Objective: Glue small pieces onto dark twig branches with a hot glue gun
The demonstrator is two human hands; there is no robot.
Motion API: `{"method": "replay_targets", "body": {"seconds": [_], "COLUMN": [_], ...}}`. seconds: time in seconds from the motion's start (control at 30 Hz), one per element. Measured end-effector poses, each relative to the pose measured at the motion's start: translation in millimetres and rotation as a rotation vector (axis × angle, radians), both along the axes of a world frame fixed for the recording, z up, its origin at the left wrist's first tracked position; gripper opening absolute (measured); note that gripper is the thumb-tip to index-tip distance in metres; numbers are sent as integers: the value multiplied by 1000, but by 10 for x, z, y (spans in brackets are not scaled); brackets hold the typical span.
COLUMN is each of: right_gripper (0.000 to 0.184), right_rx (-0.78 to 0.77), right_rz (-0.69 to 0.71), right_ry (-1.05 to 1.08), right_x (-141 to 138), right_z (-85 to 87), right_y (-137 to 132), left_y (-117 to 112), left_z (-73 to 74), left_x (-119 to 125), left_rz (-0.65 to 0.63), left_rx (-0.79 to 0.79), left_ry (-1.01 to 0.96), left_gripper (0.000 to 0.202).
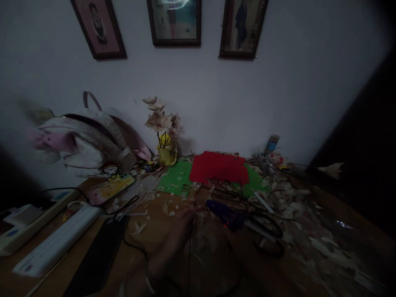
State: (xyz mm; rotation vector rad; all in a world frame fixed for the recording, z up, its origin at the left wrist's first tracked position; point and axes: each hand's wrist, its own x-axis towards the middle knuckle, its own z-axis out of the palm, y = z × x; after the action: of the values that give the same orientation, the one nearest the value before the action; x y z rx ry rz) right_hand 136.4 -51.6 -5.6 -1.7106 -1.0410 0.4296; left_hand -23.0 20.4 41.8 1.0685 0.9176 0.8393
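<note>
A: What do we find at the left hand point(175, 239)?

B: We record fingers point(187, 212) together; we cannot tell whether they grip the thin dark stem point(189, 251). A blue glue gun point(225, 214), no legible label, lies just right, on the wooden table point(148, 218) among paper scraps point(297, 210).

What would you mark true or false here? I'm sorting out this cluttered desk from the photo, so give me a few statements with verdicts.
1. A dark blue glue gun lies beside black-handled scissors. True.
2. The left hand grips the scissors. False: the scissors lie apart from it, with the glue gun between them.
3. A red sheet partly covers a green sheet. True.
4. The pink and white backpack sits at the right end. False: it leans against the wall at the left.
</note>
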Motion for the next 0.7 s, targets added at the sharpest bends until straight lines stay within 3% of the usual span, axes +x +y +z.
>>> {"method": "replay_targets", "body": {"seconds": [0.23,0.7], "right_gripper": [29,33], "right_rx": [7,8], "right_rz": [47,71], "right_ry": [11,24], "right_x": [-12,-49], "right_z": [31,96], "right_y": [3,26], "left_y": [-35,-45], "left_z": [15,23], "left_x": [14,50], "left_rz": [14,9], "left_rx": [-25,4], "left_ry": [5,30], "left_gripper": [22,33]}}
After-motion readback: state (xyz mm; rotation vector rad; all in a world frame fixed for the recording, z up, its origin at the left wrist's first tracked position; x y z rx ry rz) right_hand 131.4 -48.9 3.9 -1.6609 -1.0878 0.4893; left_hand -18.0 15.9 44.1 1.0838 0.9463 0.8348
